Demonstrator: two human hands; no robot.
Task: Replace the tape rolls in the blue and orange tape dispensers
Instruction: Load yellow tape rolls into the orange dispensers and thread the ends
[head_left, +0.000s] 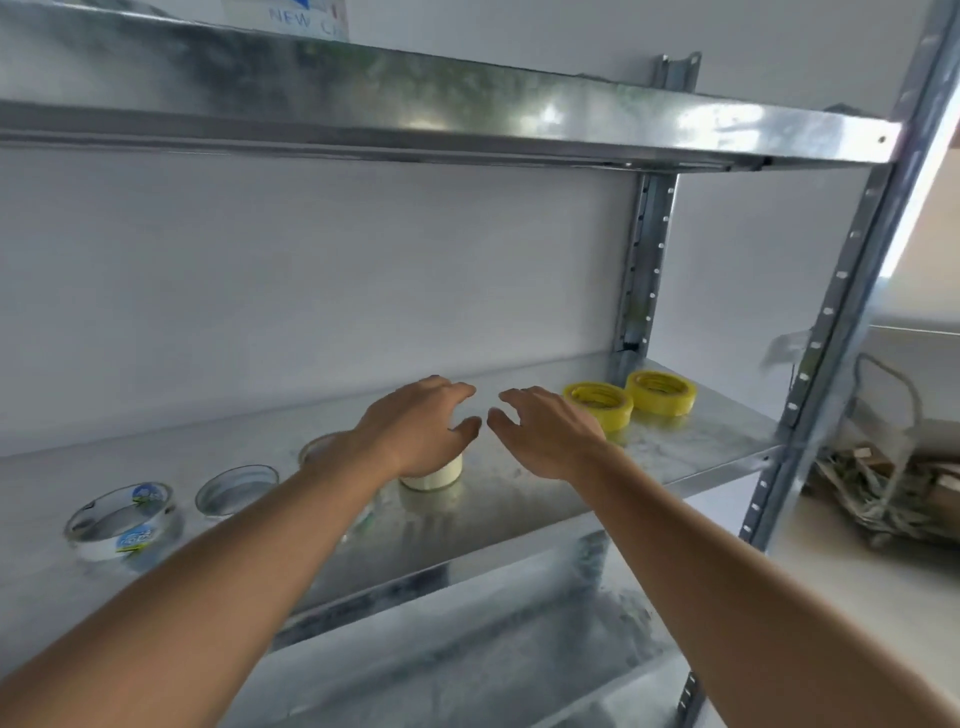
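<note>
Several tape rolls lie on a metal shelf (519, 499). A clear roll with a blue label (127, 522) is at the far left, and another clear roll (236, 491) lies beside it. A third clear roll (317, 447) is partly hidden behind my left forearm. A white roll (434, 475) lies under my left hand (415, 431), whose fingers are spread above it, holding nothing. My right hand (545, 431) hovers open just right of it. Two yellow rolls (600, 405) (661, 392) lie at the back right. No dispenser is in view.
An upper metal shelf (467, 119) hangs overhead and a lower shelf (467, 649) sits below. A perforated steel upright (841, 322) frames the right side. Beyond it, a wire-handled cart (883, 467) with scraps stands on the floor.
</note>
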